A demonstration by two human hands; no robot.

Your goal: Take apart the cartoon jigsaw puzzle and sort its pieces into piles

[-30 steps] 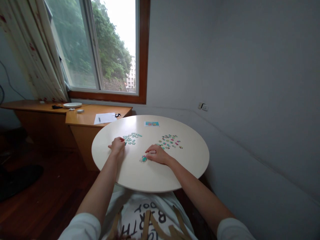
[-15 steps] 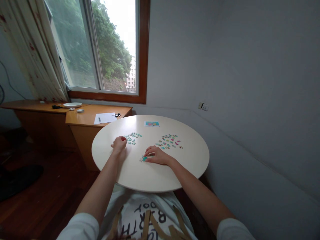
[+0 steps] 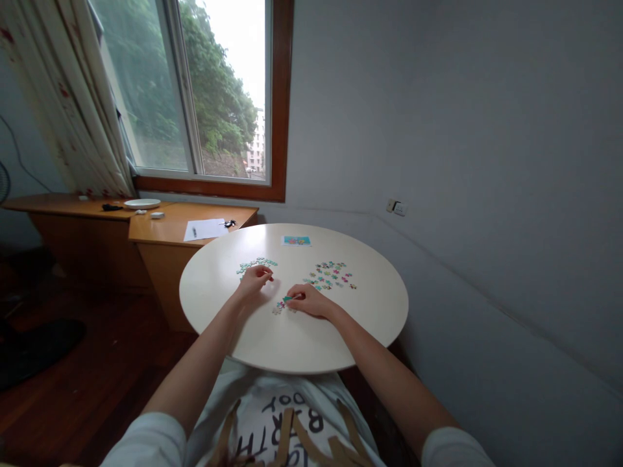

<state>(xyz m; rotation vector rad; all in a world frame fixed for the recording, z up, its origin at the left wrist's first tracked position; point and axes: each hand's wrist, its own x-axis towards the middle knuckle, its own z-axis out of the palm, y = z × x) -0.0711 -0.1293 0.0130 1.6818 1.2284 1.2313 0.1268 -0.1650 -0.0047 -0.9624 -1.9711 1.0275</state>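
My right hand [image 3: 311, 301] is closed in a pinch on a teal puzzle piece [image 3: 288, 298] near the middle of the round white table [image 3: 292, 353]. Under and beside those fingertips lies a small cluster of pink, pale and teal puzzle pieces [image 3: 277, 311]. To its left, my left hand [image 3: 256, 280] hovers over the table with curled fingers a little apart, and no piece shows in them. That hand partly covers a group of teal puzzle pieces [image 3: 257, 262]. A wider spread of mixed-colour puzzle pieces [image 3: 331, 275] lies beyond my right hand.
A small blue picture card [image 3: 296, 240] lies at the table's far side. Behind on the left, a wooden desk [image 3: 156, 227] holds a white sheet of paper [image 3: 205, 229], a dark bunched item [image 3: 228, 224] and a white plate [image 3: 142, 203]. The wall [image 3: 462, 194] rises on the right.
My left hand has moved right, from the left edge of the teal group toward my right hand. My right hand has lifted the teal piece slightly from the small cluster.
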